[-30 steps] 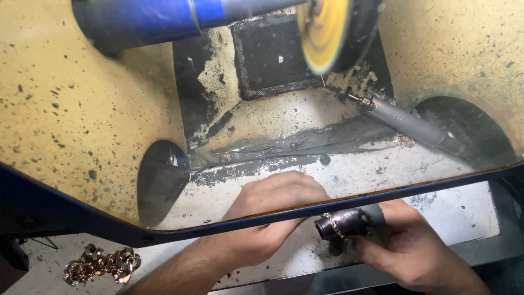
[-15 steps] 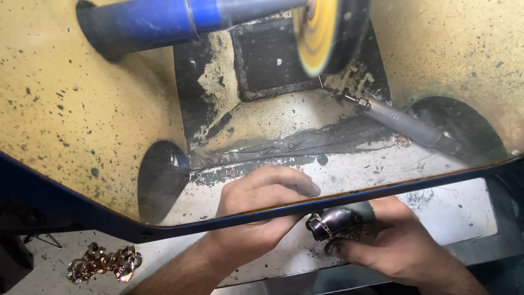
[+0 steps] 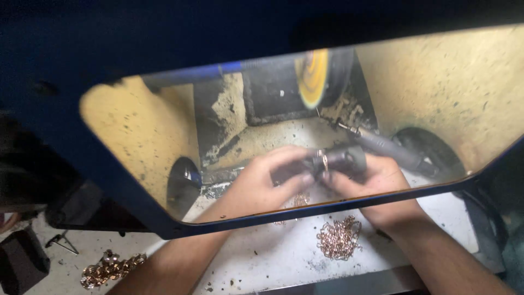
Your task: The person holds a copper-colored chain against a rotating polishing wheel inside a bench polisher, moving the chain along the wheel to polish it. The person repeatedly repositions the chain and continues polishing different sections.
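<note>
Below the yellow buffing wheel (image 3: 313, 77), both hands meet on a dark cylindrical holder (image 3: 341, 160). The right hand (image 3: 376, 183) is closed around it; the left hand (image 3: 262, 183) pinches a chain link at its tip. Judged step: seating the link, which calls for a steady grip. A loose chain (image 3: 339, 236) lies on the table (image 3: 262, 257) below the holder.

— Is the picture bright or dim?

— Mostly dim. The upper part and the left edge of the frame are almost black. The light is inside the cabinet (image 3: 436, 93), where the yellow walls look warm and well lit.

— Is anything blurred?

— Yes. The yellow wheel (image 3: 312, 76) at the upper middle is smeared, and the left hand (image 3: 267, 177) and right hand (image 3: 376, 183) are soft behind the window, which looks a little hazy. The chain pile (image 3: 339, 237) on the white surface (image 3: 262, 257) below is sharper.

— Any glare?

— A thin bright line runs along the lower window edge. The lower left corner stays in shadow.
</note>
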